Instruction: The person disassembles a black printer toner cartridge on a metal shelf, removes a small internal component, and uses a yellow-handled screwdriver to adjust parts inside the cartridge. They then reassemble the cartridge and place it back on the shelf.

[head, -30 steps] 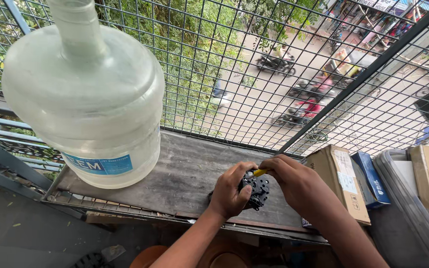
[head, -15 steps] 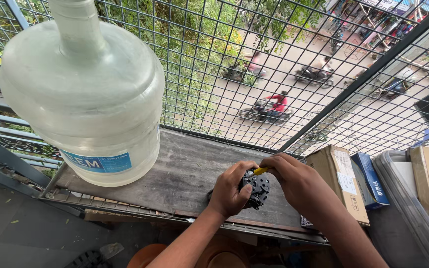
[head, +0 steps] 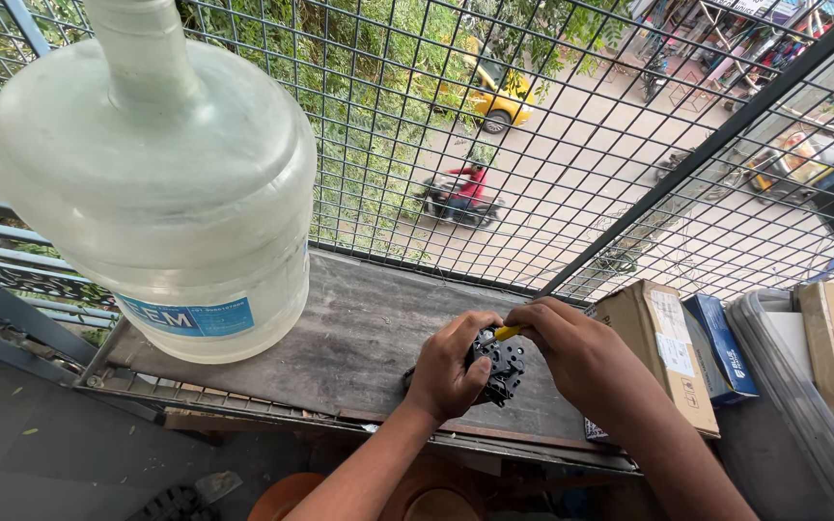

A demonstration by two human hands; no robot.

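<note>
A small black mechanical part (head: 502, 370) with holes sits low on the dark ledge (head: 359, 338). My left hand (head: 448, 369) wraps around its left side and holds it. My right hand (head: 571, 352) comes in from the right, pinching a thin yellow-handled tool (head: 505, 333) whose tip meets the top of the part. Most of the part is hidden under my fingers.
A large clear water jug (head: 161, 193) stands on the ledge's left end. A wire mesh grille (head: 533, 145) rises behind the ledge, with a street far below. Cardboard boxes (head: 663, 352), a blue box (head: 721, 347) and plastic-wrapped goods (head: 803, 405) crowd the right.
My hands and the black part stay in place. Only the traffic on the street below has moved.
</note>
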